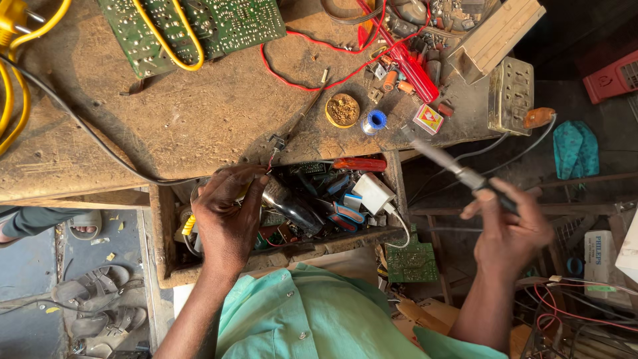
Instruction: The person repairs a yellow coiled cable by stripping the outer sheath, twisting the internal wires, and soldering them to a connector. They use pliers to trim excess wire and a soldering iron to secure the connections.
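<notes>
Worn wooden workbench (186,126), scratched and dusty, seen from above; electronics repair clutter throughout. Left hand (226,216) reaches into the open drawer (163,246) under the bench edge, fingers curled down among the loose parts; whether they pinch anything cannot be told, since the fingertips are hidden behind the hand. Just beside that hand lies a dark cylindrical part (292,207), with a white adapter (373,193) and small blue pieces further right in the same drawer. Right hand (508,229) is closed around the handle of a soldering iron (452,166), held off the bench's right edge with the tip pointing up-left toward the bench. Progress, as judged: iron is in hand, but no board or joint sits under its tip, and the left hand is in the drawer, so no soldering contact shows at this moment. On the bench: green circuit board (219,26) at top with a yellow cable (169,46) looped over it, red wire (312,73) snaking across, round tin of brownish flux (343,110), small spool of solder (375,121), red-handled screwdriver (415,70), a matchbox (428,118). A second red-handled tool (359,163) rests on the drawer's back rim. Smaller green board (412,260) hangs below the drawer. Floor at left shows sandals (93,286) and another person's foot (26,223) in a sandal.
</notes>
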